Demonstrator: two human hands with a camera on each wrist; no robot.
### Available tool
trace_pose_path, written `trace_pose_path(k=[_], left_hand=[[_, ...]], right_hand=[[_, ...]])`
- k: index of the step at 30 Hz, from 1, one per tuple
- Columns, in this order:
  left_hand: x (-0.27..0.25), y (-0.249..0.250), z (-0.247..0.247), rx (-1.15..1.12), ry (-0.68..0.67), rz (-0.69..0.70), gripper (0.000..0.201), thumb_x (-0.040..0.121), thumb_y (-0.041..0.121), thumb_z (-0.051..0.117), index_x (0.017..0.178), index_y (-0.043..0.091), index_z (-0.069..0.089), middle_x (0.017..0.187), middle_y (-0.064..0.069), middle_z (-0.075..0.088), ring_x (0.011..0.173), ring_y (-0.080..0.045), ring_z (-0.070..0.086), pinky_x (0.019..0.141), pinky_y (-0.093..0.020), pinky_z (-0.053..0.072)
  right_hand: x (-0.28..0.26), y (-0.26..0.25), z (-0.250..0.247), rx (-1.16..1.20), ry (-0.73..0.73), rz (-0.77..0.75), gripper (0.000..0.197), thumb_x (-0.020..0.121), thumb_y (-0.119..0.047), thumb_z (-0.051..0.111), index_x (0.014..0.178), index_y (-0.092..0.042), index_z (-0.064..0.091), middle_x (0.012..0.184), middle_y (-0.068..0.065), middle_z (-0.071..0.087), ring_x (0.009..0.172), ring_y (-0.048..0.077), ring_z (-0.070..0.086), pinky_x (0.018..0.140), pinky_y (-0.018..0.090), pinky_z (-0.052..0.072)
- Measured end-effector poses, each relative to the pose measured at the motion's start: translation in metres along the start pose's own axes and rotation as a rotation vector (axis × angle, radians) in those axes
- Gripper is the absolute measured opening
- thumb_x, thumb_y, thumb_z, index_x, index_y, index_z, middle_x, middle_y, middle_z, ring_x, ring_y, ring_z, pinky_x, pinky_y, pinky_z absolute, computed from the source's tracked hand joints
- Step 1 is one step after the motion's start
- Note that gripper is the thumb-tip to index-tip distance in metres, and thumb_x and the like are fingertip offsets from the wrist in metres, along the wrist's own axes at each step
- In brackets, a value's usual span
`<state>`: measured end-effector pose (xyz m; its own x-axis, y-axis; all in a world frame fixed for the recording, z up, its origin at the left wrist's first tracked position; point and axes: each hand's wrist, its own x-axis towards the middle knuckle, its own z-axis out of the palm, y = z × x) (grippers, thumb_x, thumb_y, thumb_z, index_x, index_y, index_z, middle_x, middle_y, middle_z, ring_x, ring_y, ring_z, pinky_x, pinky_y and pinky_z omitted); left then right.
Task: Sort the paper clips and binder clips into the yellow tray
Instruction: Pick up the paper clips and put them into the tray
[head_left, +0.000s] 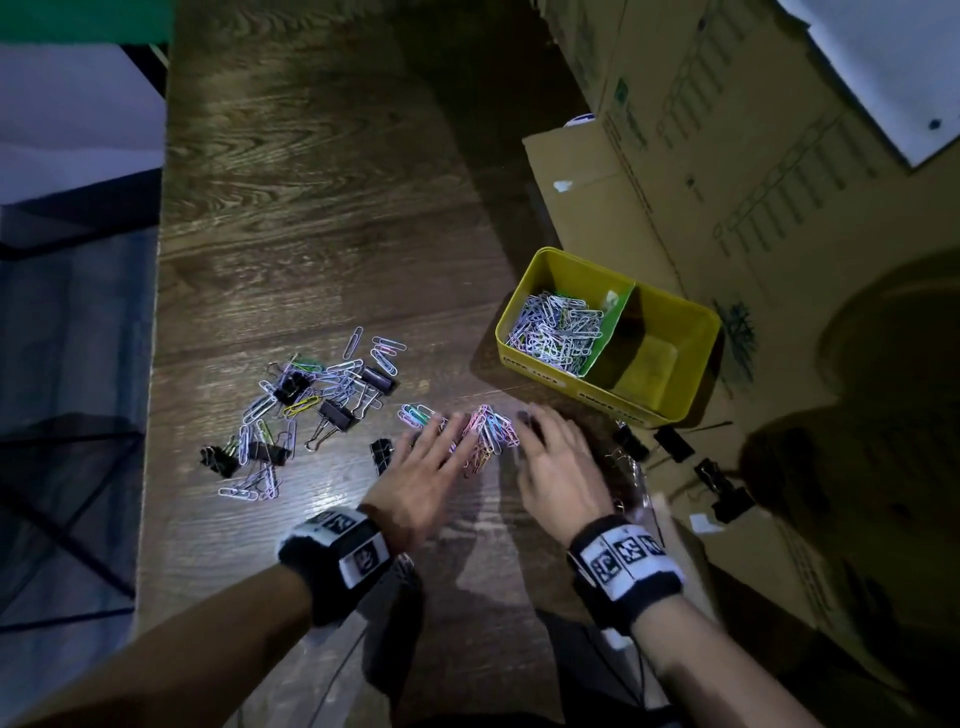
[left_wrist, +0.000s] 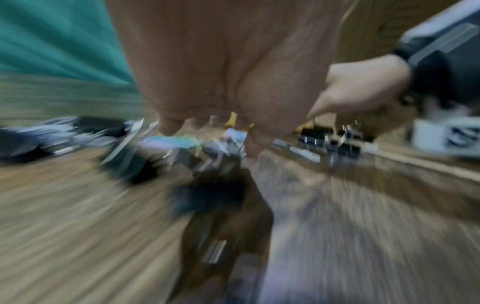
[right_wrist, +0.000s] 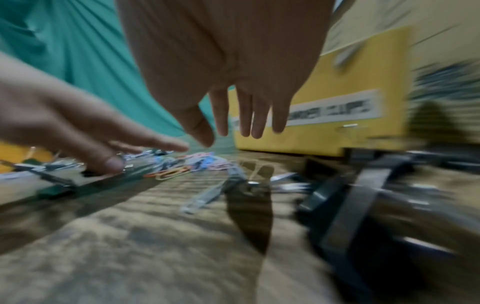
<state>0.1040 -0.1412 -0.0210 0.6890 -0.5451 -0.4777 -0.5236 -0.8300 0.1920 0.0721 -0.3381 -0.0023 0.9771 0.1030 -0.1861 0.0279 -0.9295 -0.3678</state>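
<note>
A yellow tray (head_left: 693, 353) with two compartments stands on the table's right; its left compartment holds a heap of paper clips (head_left: 556, 330), its right one looks bare. A small pile of coloured paper clips (head_left: 491, 431) lies between my hands. My left hand (head_left: 431, 462) is flat, fingers straight, at the pile's left. My right hand (head_left: 550, 457), fingers straight, sits at the pile's right; the right wrist view shows those fingers (right_wrist: 257, 115) hovering above the clips (right_wrist: 197, 162). A mixed scatter of paper clips and black binder clips (head_left: 311, 400) lies further left.
Several black binder clips (head_left: 675, 444) lie right of my right hand, on and near cardboard. Large cardboard boxes (head_left: 727, 156) fill the right side. The wooden table (head_left: 322, 208) ends at its left edge beside dark mesh.
</note>
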Motion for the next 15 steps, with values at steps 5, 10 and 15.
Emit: trace_pose_path(k=[5,10,15], left_hand=[[-0.026,-0.037,-0.002,-0.05,-0.065,-0.041,0.095,0.081,0.013,0.051,0.142,0.026,-0.02,0.148,-0.004,-0.028,0.136,-0.025,-0.026,0.116,-0.051,0.003],[-0.01,-0.034,-0.027,-0.103,0.019,-0.106,0.085,0.079,0.009,0.047,0.148,0.02,-0.002,0.155,-0.009,-0.016,0.143,-0.024,-0.015,0.116,-0.045,-0.001],[0.024,0.0,-0.015,-0.125,-0.021,-0.131,0.061,0.097,0.032,0.03,0.148,0.021,-0.001,0.156,-0.012,-0.011,0.143,-0.03,-0.012,0.115,-0.053,0.003]], right_hand=[[0.005,-0.037,0.021,-0.022,-0.294,-0.068,0.076,0.09,-0.016,0.049,0.15,-0.009,0.002,0.156,0.02,-0.011,0.144,0.036,-0.011,0.118,0.051,0.002],[-0.022,-0.044,0.036,0.081,-0.266,-0.141,0.078,0.088,-0.006,0.049,0.151,-0.015,0.004,0.158,0.015,-0.011,0.145,0.029,-0.013,0.119,0.045,0.0],[-0.037,-0.025,0.036,0.196,-0.185,-0.02,0.071,0.09,-0.008,0.046,0.15,-0.01,0.01,0.158,0.015,-0.008,0.144,0.024,-0.014,0.12,0.044,0.005]])
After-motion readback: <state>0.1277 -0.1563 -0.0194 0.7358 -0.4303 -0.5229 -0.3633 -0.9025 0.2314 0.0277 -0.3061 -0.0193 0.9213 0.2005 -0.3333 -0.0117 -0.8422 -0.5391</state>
